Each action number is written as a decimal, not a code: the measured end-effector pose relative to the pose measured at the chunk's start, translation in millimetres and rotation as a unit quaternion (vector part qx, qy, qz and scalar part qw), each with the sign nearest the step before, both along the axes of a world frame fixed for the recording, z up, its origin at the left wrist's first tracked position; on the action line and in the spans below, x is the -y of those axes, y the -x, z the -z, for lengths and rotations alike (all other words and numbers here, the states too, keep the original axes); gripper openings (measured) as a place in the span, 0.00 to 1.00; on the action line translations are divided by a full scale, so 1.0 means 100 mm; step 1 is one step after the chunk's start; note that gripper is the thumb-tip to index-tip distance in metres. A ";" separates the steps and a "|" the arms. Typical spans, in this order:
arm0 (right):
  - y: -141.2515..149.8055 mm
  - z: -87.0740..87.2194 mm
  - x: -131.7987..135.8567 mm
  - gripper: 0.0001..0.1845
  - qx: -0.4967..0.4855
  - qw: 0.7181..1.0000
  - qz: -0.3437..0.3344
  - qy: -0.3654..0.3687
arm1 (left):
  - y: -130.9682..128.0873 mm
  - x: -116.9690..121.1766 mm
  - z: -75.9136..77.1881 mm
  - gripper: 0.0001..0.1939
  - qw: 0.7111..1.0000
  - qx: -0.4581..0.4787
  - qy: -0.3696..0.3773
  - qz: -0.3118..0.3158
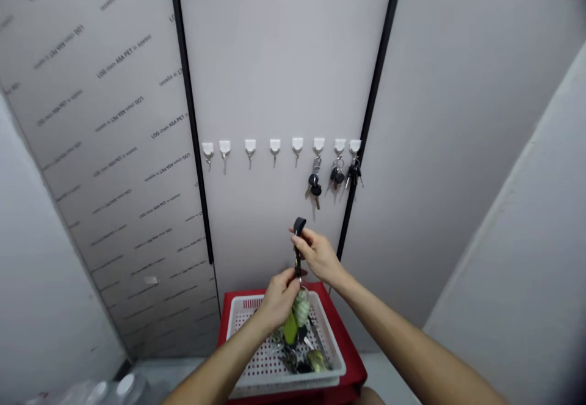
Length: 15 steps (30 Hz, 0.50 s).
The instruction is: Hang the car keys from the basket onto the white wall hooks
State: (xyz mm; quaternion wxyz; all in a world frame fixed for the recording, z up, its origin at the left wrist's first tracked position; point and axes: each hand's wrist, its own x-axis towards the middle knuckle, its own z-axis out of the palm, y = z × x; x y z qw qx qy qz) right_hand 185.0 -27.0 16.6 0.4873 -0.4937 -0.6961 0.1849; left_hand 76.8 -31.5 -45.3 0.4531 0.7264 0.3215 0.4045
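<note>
A black strap keychain (pixel 298 228) is held upright between both hands above a white basket (pixel 341 350). My right hand (pixel 318 257) pinches the strap just below its looped top. Lower down, my left hand (pixel 280 295) is closed on the keychain near its metal ring. Below the ring hang a pale green, ribbed-looking charm (pixel 302 308) and a yellow-green flat piece (pixel 290 330); whether both belong to this keychain I cannot tell. Several keys and trinkets (pixel 290 359) lie in the basket, partly hidden by my left hand and forearm.
Several white hooks (pixel 274 146) run in a row across the wall panel (pixel 284 57). Bunches of keys (pixel 315 185) hang from the three rightmost. The basket stands on a red stool-like surface (pixel 350 362). White-capped containers (pixel 126 385) are at the lower left.
</note>
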 end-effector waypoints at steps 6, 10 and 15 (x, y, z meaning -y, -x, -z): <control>-0.03 -0.67 -0.22 0.17 0.088 0.981 0.111 -0.136 | -0.11 -0.16 -0.53 0.14 0.994 0.108 0.005 0.006; -0.04 -1.02 -0.41 0.15 0.152 0.957 0.185 -0.162 | -0.24 -0.39 -0.85 0.08 0.993 0.062 -0.058 -0.081; -0.08 -1.25 -0.64 0.14 0.221 0.934 0.244 -0.136 | -0.36 -0.65 -1.13 0.11 0.985 0.015 -0.074 -0.155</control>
